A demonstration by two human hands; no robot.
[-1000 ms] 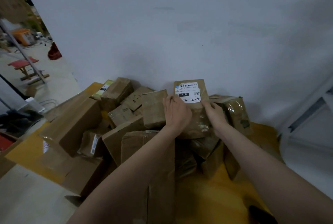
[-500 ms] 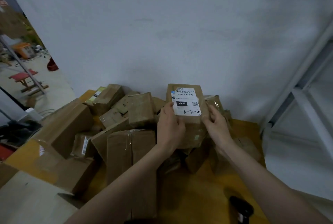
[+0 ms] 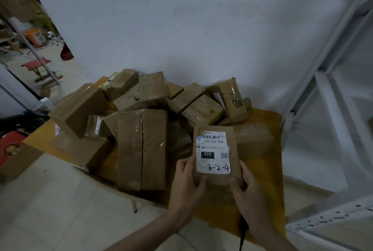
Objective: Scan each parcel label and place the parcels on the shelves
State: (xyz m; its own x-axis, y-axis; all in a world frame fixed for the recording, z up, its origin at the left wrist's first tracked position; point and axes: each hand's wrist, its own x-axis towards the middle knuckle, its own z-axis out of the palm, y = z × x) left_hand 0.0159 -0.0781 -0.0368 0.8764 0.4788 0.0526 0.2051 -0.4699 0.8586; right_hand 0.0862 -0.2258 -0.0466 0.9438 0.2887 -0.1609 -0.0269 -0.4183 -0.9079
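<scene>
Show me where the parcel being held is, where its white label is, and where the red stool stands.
held parcel [image 3: 217, 180], head view, bare cardboard below the label.
white label [image 3: 214, 150], head view, middle of the sticker, by the black 220 box.
red stool [image 3: 36, 63], head view, its red seat top.

Holding a labeled parcel [image 3: 217, 158] between left hand [image 3: 186, 187] and right hand [image 3: 247, 192], box pile [image 3: 145, 121] just beyond.

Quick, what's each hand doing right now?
Left hand: holding the parcel, left edge.
Right hand: holding the same parcel, right edge.
</scene>
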